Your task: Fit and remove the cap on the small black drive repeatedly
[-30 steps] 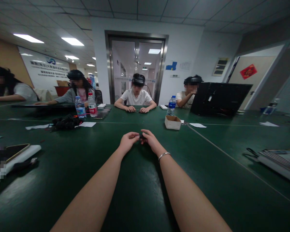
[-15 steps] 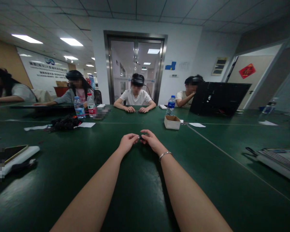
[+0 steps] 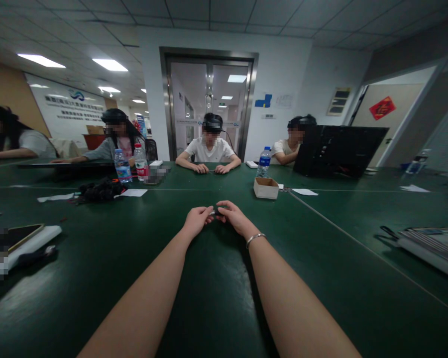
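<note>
Both my arms stretch forward over a dark green table. My left hand and my right hand meet at the fingertips, both curled and pinching a small dark object between them, just above the tabletop. The object is too small to name. A thin bracelet circles my right wrist.
A small open cardboard box sits beyond my right hand. Water bottles and a dark pile lie far left, an open laptop far right. A phone and white case rest at left, a notebook at right. Several people sit across.
My hands stay pinched together on the small object in nearly the same place; the view has shifted only slightly.
</note>
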The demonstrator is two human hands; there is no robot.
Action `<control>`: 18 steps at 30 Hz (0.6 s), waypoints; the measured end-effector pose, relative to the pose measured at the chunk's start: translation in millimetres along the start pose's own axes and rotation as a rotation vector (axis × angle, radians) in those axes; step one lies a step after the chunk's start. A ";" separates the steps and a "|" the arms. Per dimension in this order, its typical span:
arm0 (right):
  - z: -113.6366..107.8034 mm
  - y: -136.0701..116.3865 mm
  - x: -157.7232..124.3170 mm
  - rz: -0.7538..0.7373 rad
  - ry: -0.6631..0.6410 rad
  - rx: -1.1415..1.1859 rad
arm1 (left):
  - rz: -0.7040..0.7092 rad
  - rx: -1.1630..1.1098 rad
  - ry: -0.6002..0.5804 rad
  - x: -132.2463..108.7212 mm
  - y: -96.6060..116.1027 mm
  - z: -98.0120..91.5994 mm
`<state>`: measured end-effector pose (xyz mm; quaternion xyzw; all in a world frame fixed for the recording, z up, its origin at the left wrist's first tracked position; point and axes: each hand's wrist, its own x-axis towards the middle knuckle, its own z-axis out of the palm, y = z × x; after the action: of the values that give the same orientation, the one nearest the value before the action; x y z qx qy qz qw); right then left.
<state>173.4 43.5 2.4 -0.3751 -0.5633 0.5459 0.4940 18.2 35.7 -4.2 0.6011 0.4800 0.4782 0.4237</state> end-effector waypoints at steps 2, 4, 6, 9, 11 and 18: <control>0.2 -1.1 -0.6 0.005 -0.017 -0.002 | -0.012 0.048 0.011 -0.2 0.2 -0.5; 0.4 -2.2 -1.2 0.013 -0.035 -0.003 | -0.008 0.108 0.030 0.0 -0.2 -1.0; 0.5 -2.9 -1.2 0.020 -0.054 -0.006 | 0.004 0.159 0.050 0.5 -1.1 -1.3; -0.1 -1.9 0.2 0.027 -0.072 -0.015 | 0.016 0.185 0.058 1.1 -2.6 -1.4; -0.8 -0.2 2.0 0.028 -0.066 -0.014 | 0.038 0.172 0.053 1.2 -3.6 -1.2; -4.2 5.1 6.6 0.019 -0.071 0.014 | 0.137 0.008 0.036 1.4 -4.3 -0.6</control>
<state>175.4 51.6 -2.0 -0.3573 -0.5730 0.5674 0.4713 17.1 37.9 -8.0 0.6254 0.4474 0.5149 0.3788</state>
